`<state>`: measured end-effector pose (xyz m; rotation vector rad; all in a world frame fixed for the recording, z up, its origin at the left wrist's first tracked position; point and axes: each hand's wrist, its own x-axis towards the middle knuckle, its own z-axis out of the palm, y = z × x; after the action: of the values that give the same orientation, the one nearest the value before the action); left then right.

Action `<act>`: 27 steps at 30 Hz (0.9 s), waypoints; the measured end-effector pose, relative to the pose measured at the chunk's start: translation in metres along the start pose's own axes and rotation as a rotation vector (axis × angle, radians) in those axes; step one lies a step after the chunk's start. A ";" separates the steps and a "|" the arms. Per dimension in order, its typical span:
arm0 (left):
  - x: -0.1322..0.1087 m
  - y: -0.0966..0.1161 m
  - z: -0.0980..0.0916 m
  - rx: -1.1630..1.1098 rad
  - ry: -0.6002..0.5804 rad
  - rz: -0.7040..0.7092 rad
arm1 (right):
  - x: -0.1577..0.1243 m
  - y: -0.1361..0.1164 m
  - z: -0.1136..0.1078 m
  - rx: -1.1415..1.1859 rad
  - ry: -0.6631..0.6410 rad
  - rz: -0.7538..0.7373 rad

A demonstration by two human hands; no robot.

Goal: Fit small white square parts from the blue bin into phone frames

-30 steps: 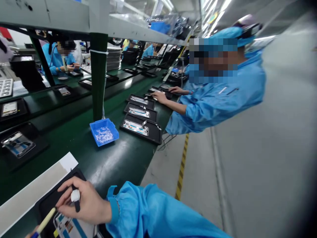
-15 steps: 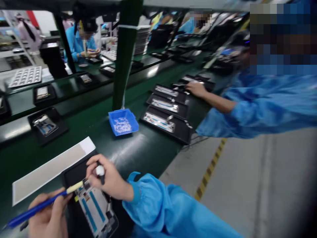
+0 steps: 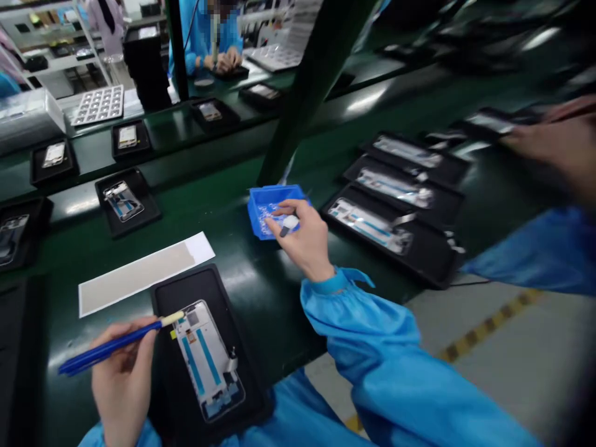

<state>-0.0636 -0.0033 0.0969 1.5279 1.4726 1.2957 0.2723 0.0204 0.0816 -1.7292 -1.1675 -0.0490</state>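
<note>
My left hand [image 3: 121, 366] is closed around a blue pen-like tool [image 3: 112, 347] with a cream-coloured tip. That tip points at the upper end of a phone frame [image 3: 209, 354], which has two blue strips and lies in a black tray [image 3: 251, 379]. My right hand [image 3: 305, 239] hovers over a small blue bin [image 3: 256, 214] of tiny whitish pieces. A small black-and-white object [image 3: 288, 225] is tucked in this hand; its kind cannot be made out. The thumb and forefinger are apart over the bin, and nothing shows between their tips.
Behind the tray lies a long white-edged sheet [image 3: 139, 279]. To the right, black trays [image 3: 395, 233] with phone frames overlap near another person's blurred hand [image 3: 554, 139]. A green post [image 3: 307, 93] rises behind the bin. More trays [image 3: 128, 202] line the bench's far side.
My right hand has moved away from the phone frame, up and right to the blue bin. My left hand still holds the blue tool by the frame. The camera view has shifted.
</note>
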 end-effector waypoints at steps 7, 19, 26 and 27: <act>0.010 -0.001 0.004 0.366 -0.280 0.203 | -0.074 -0.055 0.040 0.397 -0.654 -0.256; 0.019 0.011 0.025 0.524 -0.443 0.378 | -0.088 -0.051 0.052 0.427 -0.823 -0.167; 0.019 0.017 0.031 0.587 -0.456 0.451 | -0.090 -0.050 0.051 0.444 -0.832 -0.149; 0.020 0.018 0.031 0.598 -0.461 0.465 | -0.090 -0.050 0.051 0.445 -0.830 -0.151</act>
<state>-0.0304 0.0182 0.1085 2.4750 1.2930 0.6551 0.1660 -0.0006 0.0449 -1.2654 -1.7327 0.8453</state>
